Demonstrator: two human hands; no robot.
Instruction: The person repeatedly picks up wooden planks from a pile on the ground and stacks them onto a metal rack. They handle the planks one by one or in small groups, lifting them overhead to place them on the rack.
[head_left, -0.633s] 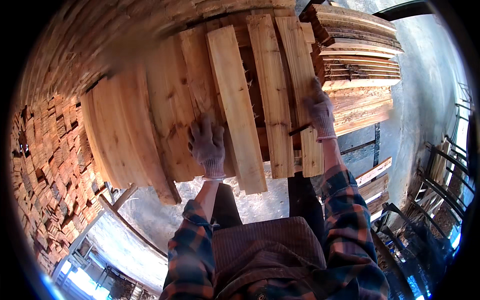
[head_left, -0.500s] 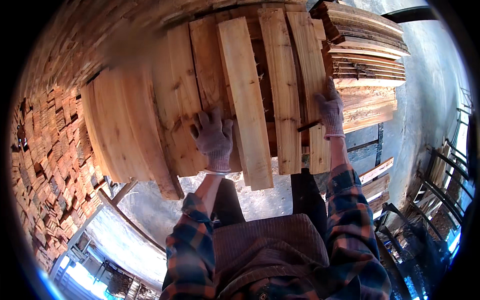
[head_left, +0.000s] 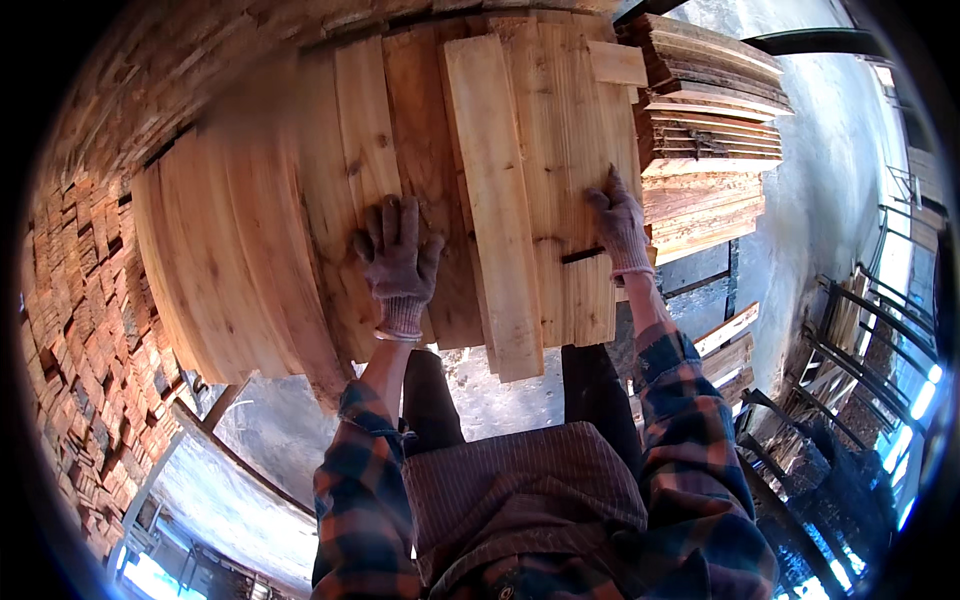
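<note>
My left hand (head_left: pixel 398 255), in a greyish-mauve knit glove, lies flat with fingers spread on the wooden boards (head_left: pixel 365 130) left of centre. My right hand (head_left: pixel 622 228), gloved alike, rests at the right-hand board (head_left: pixel 618 150) with its index finger stretched along the wood. From under its palm a thin dark stick (head_left: pixel 583 256) juts to the left; its other end is hidden in the hand. Between my hands, a pale loose board (head_left: pixel 493 200) lies slightly slanted on top of the row. The boards right of it sit edge to edge.
A short wood piece (head_left: pixel 618 64) lies across the far right boards. Beyond it stands a layered stack of boards (head_left: pixel 712 140). Wide boards (head_left: pixel 235 250) lie at the left, next to a large pile of reddish wood pieces (head_left: pixel 85 330). Dark metal frames (head_left: pixel 870 330) stand at the far right.
My right hand has shifted left with the stick. The right-hand boards have closed together, and the gaps between them are gone. My left hand has slid slightly left and away from me.
</note>
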